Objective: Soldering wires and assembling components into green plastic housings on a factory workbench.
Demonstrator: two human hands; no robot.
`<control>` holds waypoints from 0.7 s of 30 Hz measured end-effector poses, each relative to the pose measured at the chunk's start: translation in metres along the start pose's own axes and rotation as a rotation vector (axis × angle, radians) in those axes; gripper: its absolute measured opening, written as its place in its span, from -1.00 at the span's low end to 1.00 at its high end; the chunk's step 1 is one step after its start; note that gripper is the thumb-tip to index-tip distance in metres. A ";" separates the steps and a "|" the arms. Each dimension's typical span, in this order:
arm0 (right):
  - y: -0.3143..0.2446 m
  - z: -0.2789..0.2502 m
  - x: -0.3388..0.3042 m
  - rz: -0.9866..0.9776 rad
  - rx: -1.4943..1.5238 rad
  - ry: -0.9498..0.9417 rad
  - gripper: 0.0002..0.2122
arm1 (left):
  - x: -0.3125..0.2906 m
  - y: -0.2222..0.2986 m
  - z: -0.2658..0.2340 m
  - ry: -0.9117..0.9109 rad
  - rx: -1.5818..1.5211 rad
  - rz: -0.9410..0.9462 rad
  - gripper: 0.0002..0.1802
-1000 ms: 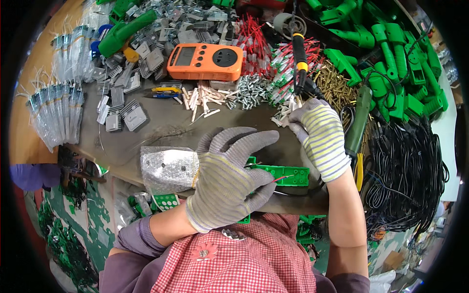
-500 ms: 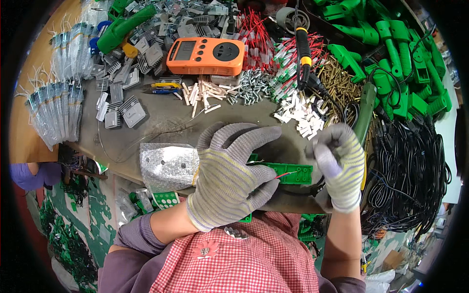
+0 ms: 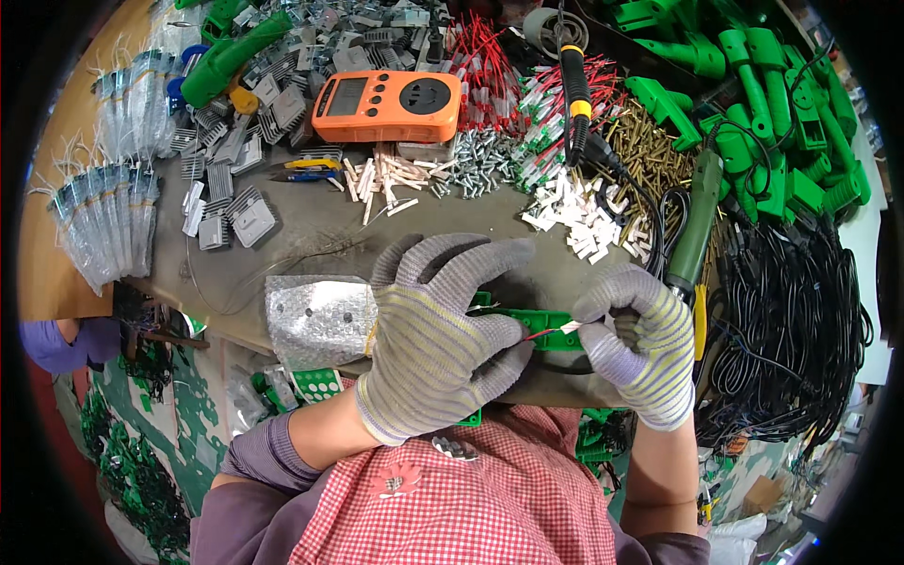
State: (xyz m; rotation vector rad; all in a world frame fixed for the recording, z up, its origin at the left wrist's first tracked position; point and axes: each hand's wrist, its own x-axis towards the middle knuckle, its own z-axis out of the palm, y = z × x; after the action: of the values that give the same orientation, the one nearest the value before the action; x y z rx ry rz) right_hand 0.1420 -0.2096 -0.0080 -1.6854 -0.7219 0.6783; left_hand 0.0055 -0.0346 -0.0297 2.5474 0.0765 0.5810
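Left hand in a grey striped knit glove pressed flat over the green plastic circuit-board piece, pinning it to the near edge of the grey bench, likely to keep it from sliding while the other hand works. Left grip spread wide, fingers fanned, palm bearing down rather than closed around anything. Right hand, same kind of glove, curled in tight just beside the board's right end, thumb and forefinger pinched on a small white connector with a thin red wire, tip aimed at the board. Right grip clenched small and fine on that lead. Green electric screwdriver lying just behind the right hand, within easy reach. Farther back, loose white plastic connectors, silver screws and an orange handheld meter.
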 end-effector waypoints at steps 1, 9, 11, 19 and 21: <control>0.007 0.003 0.002 -0.114 -0.075 0.000 -0.87 | 0.000 0.000 0.000 0.012 -0.014 0.004 -0.82; 0.007 0.012 0.004 -0.143 -0.199 -0.101 -0.88 | -0.002 -0.005 0.003 0.051 -0.083 0.029 -0.84; -0.001 0.013 0.002 -0.143 -0.223 -0.100 -0.89 | -0.002 -0.005 0.003 0.050 -0.053 0.047 -0.82; -0.005 0.004 -0.004 -0.153 -0.381 -0.075 -0.90 | 0.000 0.007 -0.004 0.035 0.024 -0.018 -0.79; -0.004 0.012 -0.006 -0.198 -0.377 -0.033 -0.92 | 0.003 0.016 -0.006 0.051 0.114 -0.056 -0.79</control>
State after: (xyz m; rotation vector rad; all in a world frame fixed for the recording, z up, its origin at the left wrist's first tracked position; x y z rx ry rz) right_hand 0.1281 -0.2060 -0.0059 -1.9117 -1.0756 0.4495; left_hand 0.0045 -0.0453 -0.0157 2.6312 0.2034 0.6370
